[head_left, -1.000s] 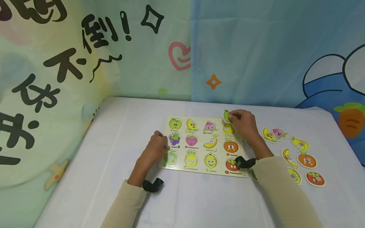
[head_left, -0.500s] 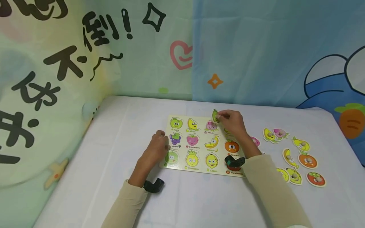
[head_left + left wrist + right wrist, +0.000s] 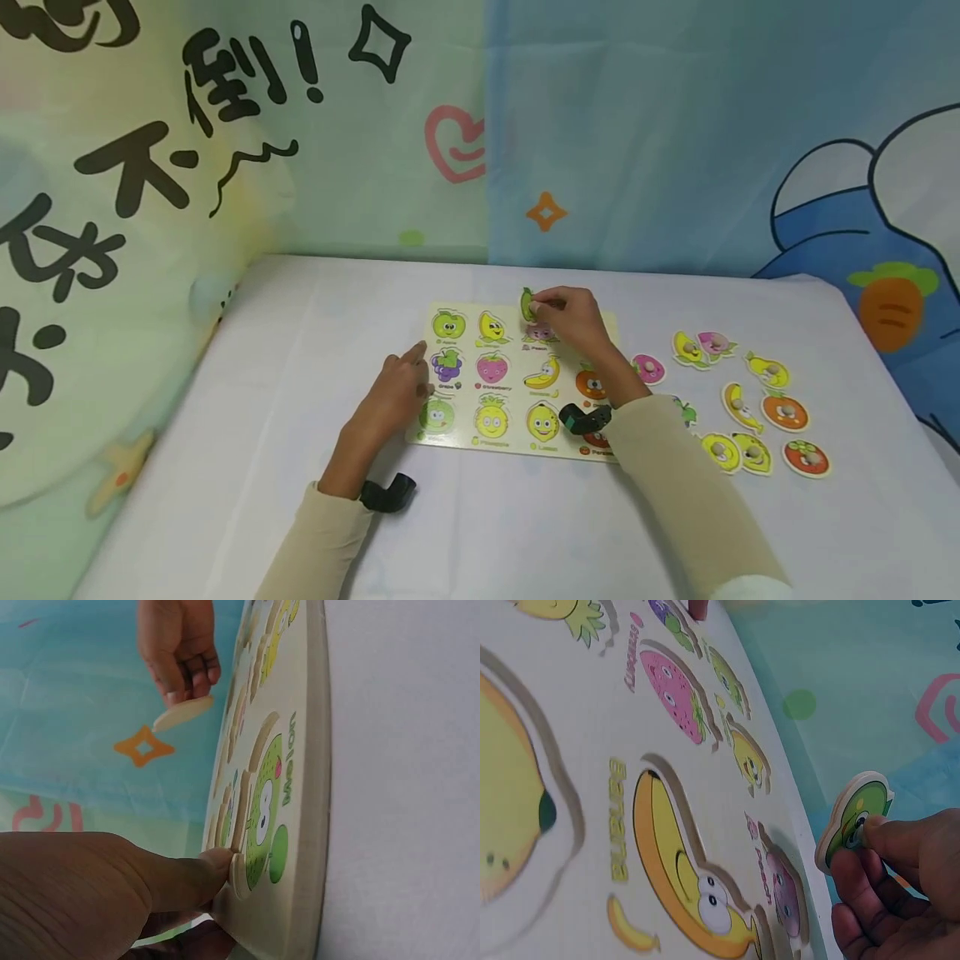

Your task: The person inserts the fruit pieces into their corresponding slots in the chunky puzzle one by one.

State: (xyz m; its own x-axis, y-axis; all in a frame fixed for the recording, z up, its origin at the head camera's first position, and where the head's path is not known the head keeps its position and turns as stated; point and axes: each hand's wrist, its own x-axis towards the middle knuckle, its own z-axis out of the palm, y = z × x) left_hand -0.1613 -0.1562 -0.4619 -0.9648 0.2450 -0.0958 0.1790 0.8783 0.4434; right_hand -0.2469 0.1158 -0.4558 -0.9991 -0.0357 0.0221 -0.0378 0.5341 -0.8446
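A pale fruit puzzle board with printed recesses lies on the white table. Thumb and index finger of my right hand pinch a green fruit puzzle piece, tilted up over the board's far edge, near the peach recess. The right wrist view shows a smiling green face on that piece and its pale wooden rim. My left hand holds the board's left edge. In the left wrist view, its thumb presses on top beside the melon recess, while the other fingers are partly hidden at the edge.
Right of the board lie loose knobbed pieces: a pink round one, a banana, a pear, an orange, a persimmon and several others. My right forearm partly covers the board's right side. Printed curtains stand behind the table.
My right hand has carried the green piece leftward along the board's far edge, from the right corner to above the peach. My left index finger has straightened; the left hand stays at the edge.
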